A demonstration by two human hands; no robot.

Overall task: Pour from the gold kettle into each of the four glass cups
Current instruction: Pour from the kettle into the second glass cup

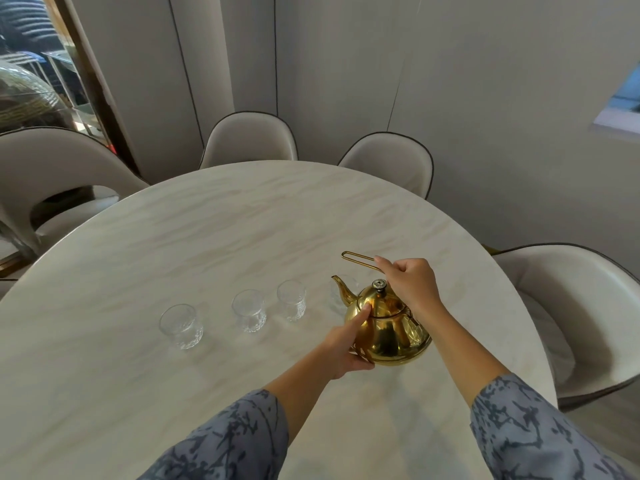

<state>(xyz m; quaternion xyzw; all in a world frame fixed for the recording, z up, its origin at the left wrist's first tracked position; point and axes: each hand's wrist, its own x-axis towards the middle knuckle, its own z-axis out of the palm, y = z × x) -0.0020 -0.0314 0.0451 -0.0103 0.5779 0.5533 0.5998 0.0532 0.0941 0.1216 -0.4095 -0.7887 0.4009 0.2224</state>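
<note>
The gold kettle (389, 327) stands upright on the marble table (207, 237), right of centre, its spout pointing left. My right hand (410, 284) is closed on the kettle's thin wire handle, raised above the lid. My left hand (348, 344) presses against the kettle's left side, index finger near the lid rim. Several glass cups stand in a row to the left: one far left (181, 325), one in the middle (249, 310), one closer (292, 299). A last glass cup (335, 299) sits just behind the spout, partly hidden by it. All look empty.
Beige upholstered chairs ring the round table: two at the far side (249, 140), (391, 157), one at the left (52, 174), one at the right (568, 306). The table's right edge runs close to the kettle.
</note>
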